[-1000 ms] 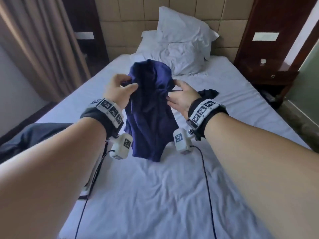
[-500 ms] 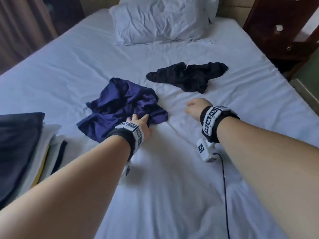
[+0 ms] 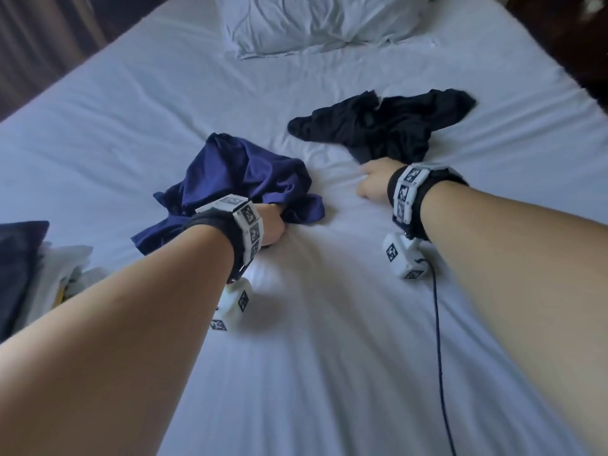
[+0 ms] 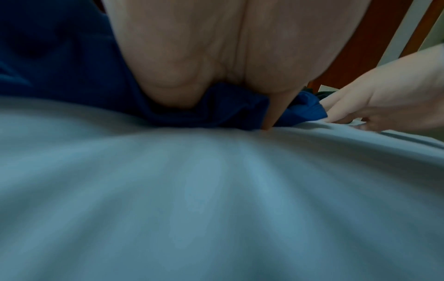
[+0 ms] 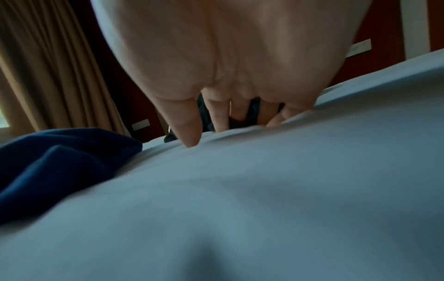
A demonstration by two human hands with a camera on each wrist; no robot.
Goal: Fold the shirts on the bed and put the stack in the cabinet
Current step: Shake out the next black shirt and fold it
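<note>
A crumpled blue shirt (image 3: pixel 237 172) lies on the white bed (image 3: pixel 329 373), left of centre. My left hand (image 3: pixel 273 225) grips its near right edge; in the left wrist view the curled fingers (image 4: pixel 173 91) dig into the blue fabric (image 4: pixel 228 110). A crumpled black shirt (image 3: pixel 388 126) lies further back on the right. My right hand (image 3: pixel 375 181) sits at its near edge, with straight spread fingers (image 5: pixel 216 117) pointing down onto the sheet and the dark cloth (image 5: pixel 204 114) just behind them. It holds nothing that I can see.
A white pillow (image 3: pixel 316 21) lies at the head of the bed. A dark folded garment (image 3: pixel 19 258) on pale items sits at the left edge. A black cable (image 3: pixel 437 340) trails from my right wrist. Curtains (image 5: pixel 48 66) hang on the left, dark wooden furniture (image 3: pixel 592 44) stands at the right.
A second ago both hands held the blue shirt up; it now lies on the bed. My left hand has closed on its edge, and my right hand has moved to the black shirt.
</note>
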